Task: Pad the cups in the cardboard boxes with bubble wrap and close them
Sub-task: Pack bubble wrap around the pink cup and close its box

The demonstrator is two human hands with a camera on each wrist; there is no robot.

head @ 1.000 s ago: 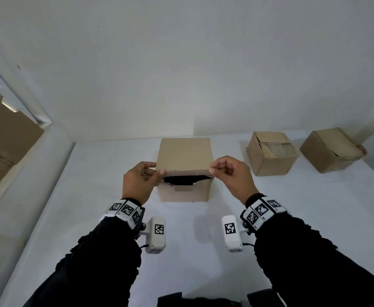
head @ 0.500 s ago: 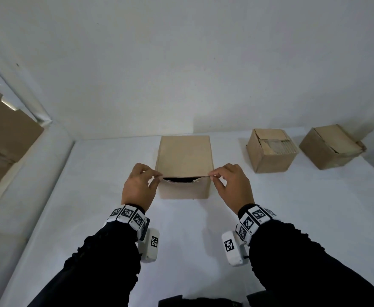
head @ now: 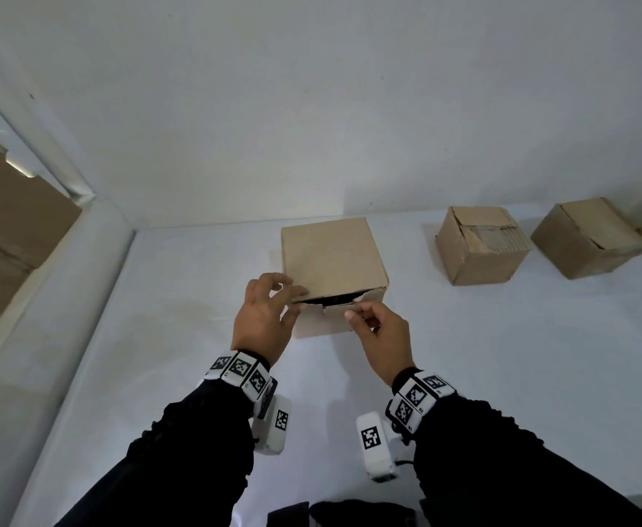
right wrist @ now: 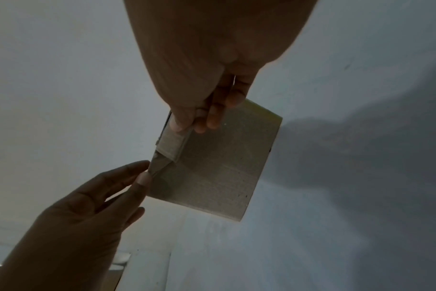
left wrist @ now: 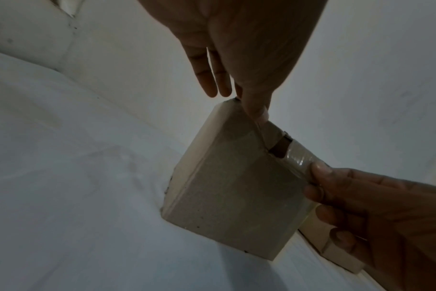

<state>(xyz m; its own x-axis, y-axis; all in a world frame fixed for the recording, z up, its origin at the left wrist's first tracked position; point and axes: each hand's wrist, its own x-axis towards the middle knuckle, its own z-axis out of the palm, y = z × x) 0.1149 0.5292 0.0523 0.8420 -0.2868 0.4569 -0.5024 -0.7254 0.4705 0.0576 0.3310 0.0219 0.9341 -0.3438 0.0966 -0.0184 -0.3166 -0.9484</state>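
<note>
A brown cardboard box (head: 332, 256) stands mid-table, its lid almost down, with a narrow dark gap along the front. My left hand (head: 298, 296) pinches the lid's front left corner. At the front middle my right hand (head: 353, 311) pinches the lid's taped tuck flap (head: 336, 305). In the left wrist view the box (left wrist: 236, 187) shows its side, my left thumb sits on the lid edge, and the flap (left wrist: 297, 158) lies in the right hand's fingers. The right wrist view shows the box (right wrist: 217, 167) with both hands on its front edge. No cup or bubble wrap shows.
Two more brown boxes stand at the back right, one with a torn top (head: 481, 247) and one further right (head: 591, 239). A large cardboard sheet (head: 7, 222) leans at the far left. A white wall rises just behind the boxes; the white table (head: 501, 355) runs on around them.
The lid has come down and the front gap is narrower. My right hand slid from the lid's right corner to the tuck flap at the front middle. My left hand stayed at the left corner.
</note>
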